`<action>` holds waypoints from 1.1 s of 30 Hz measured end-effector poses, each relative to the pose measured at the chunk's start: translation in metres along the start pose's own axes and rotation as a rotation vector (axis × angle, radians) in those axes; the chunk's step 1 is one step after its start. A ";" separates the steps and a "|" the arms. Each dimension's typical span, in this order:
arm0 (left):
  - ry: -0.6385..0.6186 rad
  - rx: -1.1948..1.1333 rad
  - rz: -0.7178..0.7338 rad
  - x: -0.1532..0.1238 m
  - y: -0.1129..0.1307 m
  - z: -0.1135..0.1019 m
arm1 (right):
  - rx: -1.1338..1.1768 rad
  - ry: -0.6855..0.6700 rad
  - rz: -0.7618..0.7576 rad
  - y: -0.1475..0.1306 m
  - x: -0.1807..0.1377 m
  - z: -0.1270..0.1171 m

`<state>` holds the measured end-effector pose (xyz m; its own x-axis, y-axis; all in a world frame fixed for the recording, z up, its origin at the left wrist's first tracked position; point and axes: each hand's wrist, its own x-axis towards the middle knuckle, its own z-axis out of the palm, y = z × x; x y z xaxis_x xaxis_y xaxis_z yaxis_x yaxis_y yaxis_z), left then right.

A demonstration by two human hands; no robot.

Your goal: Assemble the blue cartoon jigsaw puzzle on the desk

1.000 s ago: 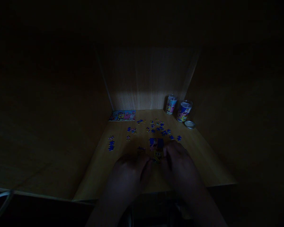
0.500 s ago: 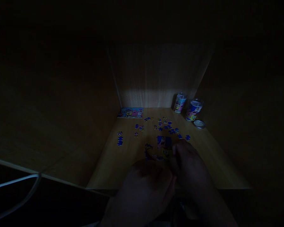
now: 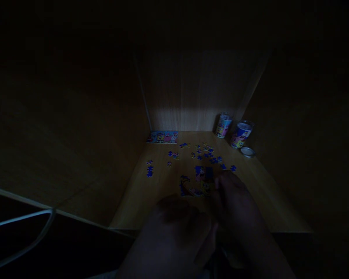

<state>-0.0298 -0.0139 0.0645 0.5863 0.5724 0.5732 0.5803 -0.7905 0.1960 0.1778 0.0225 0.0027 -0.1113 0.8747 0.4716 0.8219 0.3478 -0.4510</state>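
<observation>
The partly joined puzzle [image 3: 204, 173] lies flat on the tabletop, just beyond your left hand [image 3: 182, 228] and beside the fingertips of your right hand [image 3: 232, 193], on their left. Its far part is blue with a pink figure; nearer your hands comes a yellow section [image 3: 206, 187], and to the left of that a curved, reddish-brown section [image 3: 187, 189] edged with blue. In this dim light you cannot tell whether these parts are all locked together.

Your right hand is bent, fingers curled down near the yellow section; whether they pinch a piece is hidden. Your left hand is curled with its back toward you, low and close to the right one, and you cannot tell whether it grips anything.

Beyond your right hand, loose pieces [image 3: 211, 160] are scattered, most of them blue, with one blue piece [image 3: 233, 168] lying just past its knuckles. Out to the left, beyond your left hand, is a short column of blue pieces [image 3: 149, 171].

Farther off on that side, a picture card [image 3: 163, 137] lies against the back panel [image 3: 189, 89]. Past your right hand stand two printed cans [image 3: 241, 135] with clear tops, and a round lid [image 3: 247, 152] lies flat beside the nearer one. A white cable [image 3: 20, 221] loops well left of your left hand.
</observation>
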 end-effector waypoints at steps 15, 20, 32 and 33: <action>-0.196 0.384 -0.724 -0.014 -0.089 0.003 | 0.223 0.130 0.264 0.010 0.001 -0.013; -0.279 0.319 -0.658 -0.011 -0.084 0.005 | 0.223 0.126 0.263 0.008 0.001 -0.013; -0.152 -0.097 -0.159 -0.009 -0.071 0.020 | 0.188 0.097 0.234 0.007 0.001 -0.011; -0.159 -0.105 -0.156 -0.008 -0.070 0.021 | 0.187 0.097 0.232 0.007 0.001 -0.011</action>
<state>-0.0637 0.0414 0.0296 0.5809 0.7098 0.3984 0.6137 -0.7034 0.3585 0.1891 0.0223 0.0087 0.1284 0.9049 0.4059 0.7008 0.2067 -0.6827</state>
